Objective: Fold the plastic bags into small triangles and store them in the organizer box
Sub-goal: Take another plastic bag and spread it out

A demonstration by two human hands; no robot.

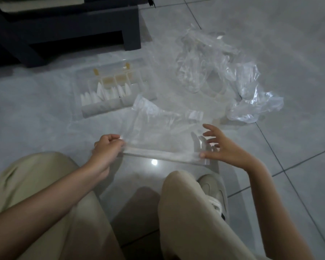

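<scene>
A clear plastic bag (158,126) lies flat on the tiled floor in front of me, its near edge folded into a narrow band. My left hand (107,147) pinches the left end of that band with curled fingers. My right hand (219,145) pinches the right end with its thumb while the other fingers spread above the bag. Beyond the bag stands the clear organizer box (113,87) with its lid open, holding several white folded triangles in its compartments.
A loose pile of crumpled clear bags (223,76) covers the floor at the right. A dark low piece of furniture (79,32) stands behind the box. My knees in beige trousers and a pale shoe (214,190) fill the foreground.
</scene>
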